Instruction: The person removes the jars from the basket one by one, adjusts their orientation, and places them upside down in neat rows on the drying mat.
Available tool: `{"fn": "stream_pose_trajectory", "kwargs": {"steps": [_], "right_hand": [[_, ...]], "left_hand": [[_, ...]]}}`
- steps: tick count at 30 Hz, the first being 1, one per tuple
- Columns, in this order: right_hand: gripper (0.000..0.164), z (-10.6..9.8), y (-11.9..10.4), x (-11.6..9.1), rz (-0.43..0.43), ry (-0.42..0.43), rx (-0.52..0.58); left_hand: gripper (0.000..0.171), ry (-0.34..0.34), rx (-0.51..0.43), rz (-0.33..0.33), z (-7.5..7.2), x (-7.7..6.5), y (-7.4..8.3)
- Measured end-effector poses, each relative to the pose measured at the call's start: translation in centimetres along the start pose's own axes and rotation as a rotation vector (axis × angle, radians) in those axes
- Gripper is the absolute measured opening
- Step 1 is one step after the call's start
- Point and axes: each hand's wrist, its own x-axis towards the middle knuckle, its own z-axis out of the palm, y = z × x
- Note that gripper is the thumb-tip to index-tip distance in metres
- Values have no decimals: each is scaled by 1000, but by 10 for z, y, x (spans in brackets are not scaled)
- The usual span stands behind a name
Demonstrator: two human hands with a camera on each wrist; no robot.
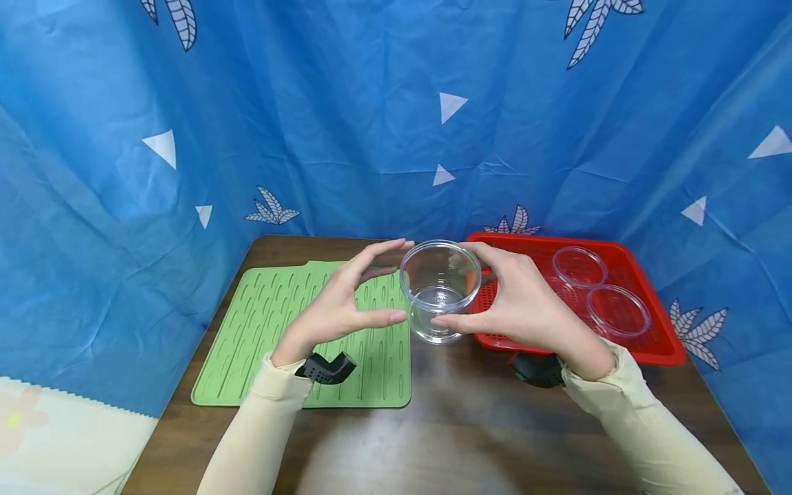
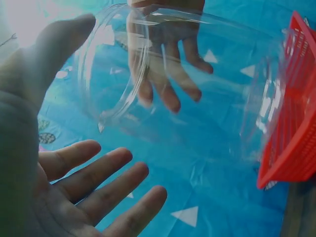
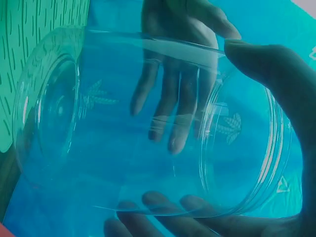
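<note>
A clear, wide-mouthed jar [image 1: 436, 330] is held up over the table, its rim uppermost in the head view. My right hand [image 1: 526, 295] grips it from the right, thumb on the near side and fingers reaching around the far side. On the jar's left is my left hand [image 1: 328, 306], thumb and fingers spread apart. Those fingers are extended below the jar [image 2: 212, 133] in the left wrist view, and its thumb comes right up to the rim. Through the transparent wall of the jar [image 3: 133, 168], the left fingers show in the right wrist view.
A red perforated basket [image 1: 665, 354] stands at the right, with two round clear pieces [image 1: 619, 311] in it. On the left lies a green ribbed mat [image 1: 266, 323]. The brown wooden table [image 1: 427, 426] is backed by a blue patterned curtain [image 1: 346, 124].
</note>
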Motion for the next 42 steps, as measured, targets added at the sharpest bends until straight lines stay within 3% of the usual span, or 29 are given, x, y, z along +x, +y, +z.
{"fn": "stream_pose_trajectory", "kwargs": {"steps": [6,14,22,25,32,34,38,42], "right_hand": [[86,7,-6,0,-19,-22,15],[89,9,-10,-1,-10,-27,7],[110,7,-11,-5,1,3,35],[108,6,-5,-6,-27,29,148],[100,15,15,-5,-143,97,672],[98,21,17,-5,-178,126,777],[102,31,17,-5,-216,162,899],[107,39,13,-4,-234,181,957]], "left_hand": [[97,-48,-18,-9,7,8,3],[96,-31,-29,16,9,8,4],[93,37,-216,129,17,4,-1],[93,93,-304,177,22,3,-5],[97,317,-582,228,49,4,-8],[98,394,-681,230,59,5,-7],[100,530,-848,234,75,10,0],[104,594,-949,264,85,15,7]]}}
